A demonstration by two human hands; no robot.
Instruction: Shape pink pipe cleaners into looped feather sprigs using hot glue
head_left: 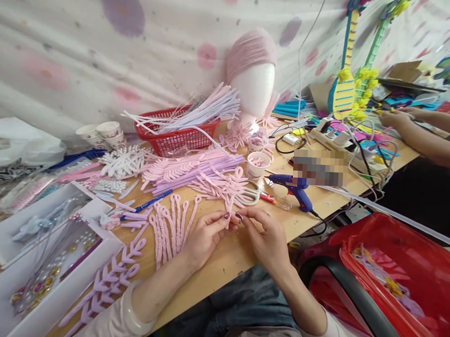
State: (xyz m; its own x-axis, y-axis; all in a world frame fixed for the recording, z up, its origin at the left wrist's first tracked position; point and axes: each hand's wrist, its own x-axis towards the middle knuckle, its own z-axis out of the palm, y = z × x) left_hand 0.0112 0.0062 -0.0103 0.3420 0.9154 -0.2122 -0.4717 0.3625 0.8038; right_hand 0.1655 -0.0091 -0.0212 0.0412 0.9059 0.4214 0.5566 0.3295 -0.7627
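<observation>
Near the front edge of the table, my left hand (210, 235) pinches a pink pipe cleaner (229, 208) between thumb and finger. My right hand (263, 234) meets it from the other side, thumb and fingers pressed together at the same piece; its lower part is hidden by my fingers. Just beyond lie loose pink pipe cleaners (213, 183) and scissors (252, 193) with pale handles. Left of my left hand rests a row of twisted pink pipe-cleaner strands (170, 230) with looped tops. Purple leaf-shaped pipe-cleaner sprigs (108, 287) lie beside my left forearm.
A blue glue gun (296, 189) stands right of my hands, its cord trailing off. Behind are a red basket (174, 141) of pipe cleaners, a paper cup (258, 166) and a white mannequin head (254, 88). A white box (37, 269) sits left. Another person's hands (398, 121) work far right.
</observation>
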